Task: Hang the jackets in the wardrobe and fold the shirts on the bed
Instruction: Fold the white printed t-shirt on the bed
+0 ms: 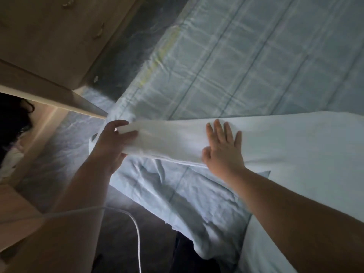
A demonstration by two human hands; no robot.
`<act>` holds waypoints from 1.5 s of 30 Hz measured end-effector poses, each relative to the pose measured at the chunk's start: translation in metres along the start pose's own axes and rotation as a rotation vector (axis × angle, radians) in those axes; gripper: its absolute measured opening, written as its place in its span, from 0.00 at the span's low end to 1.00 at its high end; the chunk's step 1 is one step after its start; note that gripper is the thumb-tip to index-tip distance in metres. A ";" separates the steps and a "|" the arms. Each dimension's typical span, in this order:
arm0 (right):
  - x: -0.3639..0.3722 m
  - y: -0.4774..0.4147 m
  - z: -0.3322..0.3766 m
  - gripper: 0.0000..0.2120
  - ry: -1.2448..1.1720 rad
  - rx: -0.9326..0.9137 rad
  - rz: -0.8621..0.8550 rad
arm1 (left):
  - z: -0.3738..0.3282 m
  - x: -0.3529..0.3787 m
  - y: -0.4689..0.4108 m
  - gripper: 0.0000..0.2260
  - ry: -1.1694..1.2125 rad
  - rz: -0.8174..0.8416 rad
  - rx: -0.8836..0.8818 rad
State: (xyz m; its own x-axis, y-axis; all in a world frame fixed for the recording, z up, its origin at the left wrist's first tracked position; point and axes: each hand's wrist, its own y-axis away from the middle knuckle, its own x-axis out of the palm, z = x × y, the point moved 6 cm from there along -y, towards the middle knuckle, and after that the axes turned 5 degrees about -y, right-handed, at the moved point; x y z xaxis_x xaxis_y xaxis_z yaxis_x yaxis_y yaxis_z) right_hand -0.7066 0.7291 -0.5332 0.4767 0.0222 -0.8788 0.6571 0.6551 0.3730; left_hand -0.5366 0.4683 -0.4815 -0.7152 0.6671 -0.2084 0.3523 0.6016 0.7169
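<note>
A white long-sleeved cotton shirt (pixel 295 150) lies spread across a bed covered with a pale blue checked sheet (pixel 236 56). The left hand (pixel 112 142) grasps the end of the shirt's sleeve, thumb on top and fingers curled beneath, holding it stretched out near the bed's edge. The right hand (pixel 222 148) lies flat and released, fingers straight, pressing on the sleeve where it meets the shirt's body. A light wooden wardrobe (pixel 49 42) stands to the left of the bed, and a thin white cable (pixel 136 229) runs down below the left forearm.
</note>
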 end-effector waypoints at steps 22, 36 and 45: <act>-0.105 0.184 -0.296 0.10 -1.726 0.891 -0.488 | 0.007 0.430 0.215 0.17 -0.908 0.315 1.077; -0.089 0.319 -0.494 0.09 -1.505 1.018 -0.676 | 0.140 0.605 0.250 0.27 -1.625 0.431 1.166; -0.058 0.371 -0.527 0.12 -0.988 1.157 -0.569 | 0.167 0.629 0.263 0.28 -1.716 0.451 1.263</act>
State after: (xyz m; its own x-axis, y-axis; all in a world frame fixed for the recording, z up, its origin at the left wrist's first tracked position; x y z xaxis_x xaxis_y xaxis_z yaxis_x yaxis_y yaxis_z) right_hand -0.7980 1.3689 -0.5006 -0.0995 -0.7774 -0.6211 0.7166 -0.4891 0.4974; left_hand -0.7926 1.1193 -0.5350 0.3423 0.0096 -0.9396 0.9100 -0.2523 0.3289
